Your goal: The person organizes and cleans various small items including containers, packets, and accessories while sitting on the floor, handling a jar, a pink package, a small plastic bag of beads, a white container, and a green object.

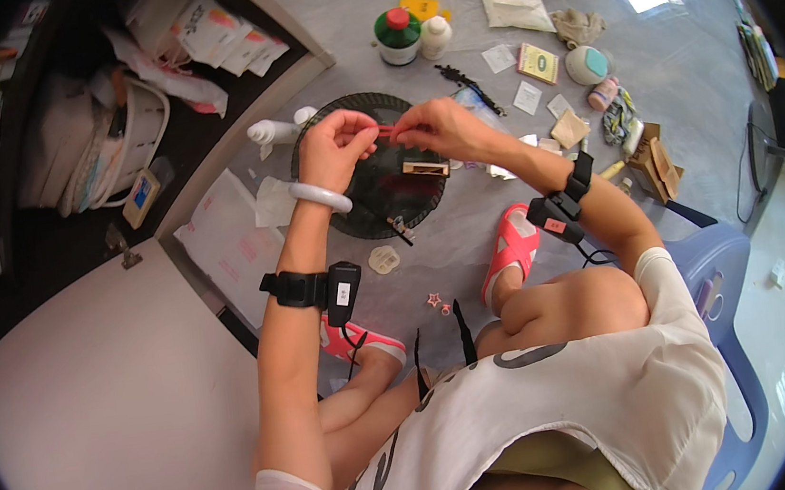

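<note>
My left hand (339, 146) and my right hand (439, 127) hold a thin red band or cord (386, 131) between their fingertips; its exact kind is too small to tell. Both hands are over a round, dark basket or tray (425, 214) with a ribbed rim. In it, below my right hand, lies a small open wooden box (426, 168). A small metal clip-like thing (402, 230) rests at the near rim. A black beaded strand (469, 88) lies on the floor beyond my right hand.
A green bottle with a red cap (398, 36) and a white bottle (436, 37) stand beyond the basket. Packets, a notepad (537, 64), a jar (586, 65) and a cardboard box (653, 164) lie to the right. An open cabinet (282, 12) is at left, a blue plastic chair (714, 268) at right.
</note>
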{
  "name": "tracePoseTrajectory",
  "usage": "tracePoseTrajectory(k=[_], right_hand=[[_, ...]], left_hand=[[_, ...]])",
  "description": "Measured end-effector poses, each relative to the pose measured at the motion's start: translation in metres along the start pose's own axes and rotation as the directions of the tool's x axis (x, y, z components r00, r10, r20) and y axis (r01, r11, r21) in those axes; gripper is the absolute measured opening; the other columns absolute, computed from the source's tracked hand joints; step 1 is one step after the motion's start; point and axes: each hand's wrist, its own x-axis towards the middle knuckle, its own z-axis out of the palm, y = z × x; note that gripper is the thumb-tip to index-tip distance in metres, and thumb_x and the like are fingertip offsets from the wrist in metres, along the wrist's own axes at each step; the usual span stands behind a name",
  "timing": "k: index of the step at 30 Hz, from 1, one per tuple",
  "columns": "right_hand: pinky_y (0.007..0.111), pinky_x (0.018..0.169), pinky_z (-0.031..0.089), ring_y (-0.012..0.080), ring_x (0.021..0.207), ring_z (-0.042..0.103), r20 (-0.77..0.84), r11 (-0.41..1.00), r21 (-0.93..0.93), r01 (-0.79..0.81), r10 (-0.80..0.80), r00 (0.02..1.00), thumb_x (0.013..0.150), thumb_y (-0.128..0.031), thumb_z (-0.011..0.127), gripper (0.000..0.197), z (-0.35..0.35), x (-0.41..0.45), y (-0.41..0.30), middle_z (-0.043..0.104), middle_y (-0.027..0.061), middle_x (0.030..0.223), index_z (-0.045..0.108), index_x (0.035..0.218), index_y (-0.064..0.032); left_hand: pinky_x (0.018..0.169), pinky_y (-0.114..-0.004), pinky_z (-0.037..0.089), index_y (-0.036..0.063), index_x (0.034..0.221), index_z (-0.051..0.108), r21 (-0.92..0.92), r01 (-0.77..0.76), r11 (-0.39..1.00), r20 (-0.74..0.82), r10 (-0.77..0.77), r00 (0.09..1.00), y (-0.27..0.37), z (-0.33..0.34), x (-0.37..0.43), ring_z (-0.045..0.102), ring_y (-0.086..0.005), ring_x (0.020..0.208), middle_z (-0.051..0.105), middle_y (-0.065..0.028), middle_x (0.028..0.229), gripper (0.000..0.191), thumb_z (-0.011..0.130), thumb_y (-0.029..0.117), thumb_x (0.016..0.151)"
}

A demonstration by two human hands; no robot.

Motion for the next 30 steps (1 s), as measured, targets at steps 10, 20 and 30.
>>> tracePoseTrajectory(k=[10,20,30], right_hand=[[0.028,0.056,0.047,0.0132,0.060,0.061,-0.334,0.904,-0.010,-0.426,0.399,0.854,0.080,-0.022,0.067,0.021,-0.083,-0.035,0.108,0.065,0.0075,0.068,0.068,0.091,-0.0040],[0.040,0.085,0.043,0.0331,0.102,0.050,0.039,0.795,-0.578,-0.184,0.252,0.967,0.058,-0.036,0.082,0.059,-0.046,-0.112,0.141,0.055,0.0128,0.100,0.056,0.102,-0.0059],[0.034,0.060,0.044,0.0201,0.066,0.056,-0.200,0.906,-0.229,-0.357,0.315,0.928,0.075,-0.018,0.071,0.017,-0.088,-0.139,0.174,0.060,0.0061,0.072,0.060,0.080,-0.0053]], left_hand=[[0.100,-0.035,0.040,0.0047,0.121,0.055,0.475,-0.400,0.784,0.407,0.208,0.890,-0.032,0.036,-0.015,0.050,-0.0290,0.117,0.052,-0.0141,0.127,0.044,0.066,0.019,0.081],[0.103,-0.037,0.035,0.0032,0.133,0.041,0.609,-0.380,0.696,0.345,0.200,0.917,-0.043,0.044,-0.023,0.042,-0.0337,0.124,0.041,-0.0174,0.137,0.063,0.069,0.022,0.079],[0.097,-0.036,0.040,0.0048,0.122,0.053,0.575,-0.303,0.760,0.302,0.147,0.942,-0.030,0.011,-0.021,0.051,-0.0302,0.115,0.053,-0.0142,0.124,0.045,0.065,0.022,0.082]])
